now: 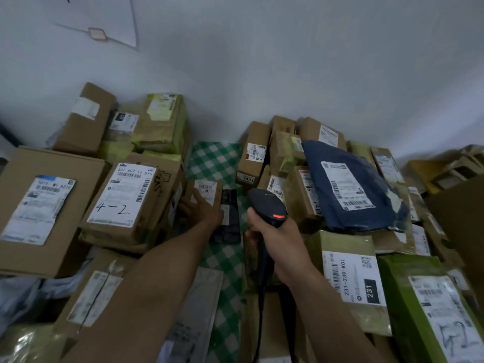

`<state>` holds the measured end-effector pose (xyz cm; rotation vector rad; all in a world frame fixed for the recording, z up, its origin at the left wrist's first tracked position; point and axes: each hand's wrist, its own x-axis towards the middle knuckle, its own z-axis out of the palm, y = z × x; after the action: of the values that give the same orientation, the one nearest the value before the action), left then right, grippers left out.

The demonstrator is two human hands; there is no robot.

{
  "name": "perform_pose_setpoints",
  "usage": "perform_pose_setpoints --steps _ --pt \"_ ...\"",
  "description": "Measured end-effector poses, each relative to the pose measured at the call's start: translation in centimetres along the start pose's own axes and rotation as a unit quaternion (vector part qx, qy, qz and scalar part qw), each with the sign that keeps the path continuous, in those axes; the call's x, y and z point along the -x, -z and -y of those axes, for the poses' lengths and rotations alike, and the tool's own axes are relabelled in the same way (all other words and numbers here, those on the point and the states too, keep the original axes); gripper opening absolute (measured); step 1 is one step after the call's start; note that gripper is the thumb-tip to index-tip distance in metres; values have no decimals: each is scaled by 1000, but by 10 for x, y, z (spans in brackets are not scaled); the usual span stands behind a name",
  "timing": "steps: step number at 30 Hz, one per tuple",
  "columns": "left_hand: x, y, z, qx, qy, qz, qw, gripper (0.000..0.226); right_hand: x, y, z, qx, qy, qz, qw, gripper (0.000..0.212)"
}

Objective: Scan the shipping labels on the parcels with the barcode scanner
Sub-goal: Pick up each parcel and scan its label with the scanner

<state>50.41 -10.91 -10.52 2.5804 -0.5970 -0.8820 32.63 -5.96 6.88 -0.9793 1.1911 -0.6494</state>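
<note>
My right hand (pixel 277 239) grips the handle of a black barcode scanner (pixel 267 205), whose red light glows on its head. The scanner's head points forward, toward the gap between the two parcel heaps. My left hand (pixel 203 209) reaches forward and holds a small brown parcel (pixel 207 191) with a white barcode label on its top; the thumb lies on the box's face and the other fingers are hidden behind it. A dark flat parcel (pixel 229 216) lies just right of that hand.
Cardboard parcels with labels are heaped left, one marked "4-2" (pixel 125 203), and right, topped by a navy bag (pixel 353 187). A green checked cloth (pixel 217 161) shows between the heaps. A box labelled "231" (pixel 351 279) and green packets lie near right. A white wall stands behind.
</note>
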Motion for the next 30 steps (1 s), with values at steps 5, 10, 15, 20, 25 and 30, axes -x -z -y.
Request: perform_pose_setpoints --steps 5,10,15,20,25,30 --pt "7 2 5 26 -3 -15 1000 132 0 6 -1 6 0 -1 1000 19" --pt "34 7 17 92 -35 4 995 153 10 5 2 -3 7 8 1000 7" --pt "90 32 40 183 -98 -23 978 152 25 3 3 -15 13 1 1000 21" --pt "158 78 61 228 -133 -99 959 146 48 4 -1 -32 24 -22 999 27" --pt "212 107 86 272 -206 -105 934 143 78 -3 -11 -30 74 -55 995 47" --pt "256 111 98 278 -263 -114 917 139 110 -19 -21 -47 132 -48 989 71"
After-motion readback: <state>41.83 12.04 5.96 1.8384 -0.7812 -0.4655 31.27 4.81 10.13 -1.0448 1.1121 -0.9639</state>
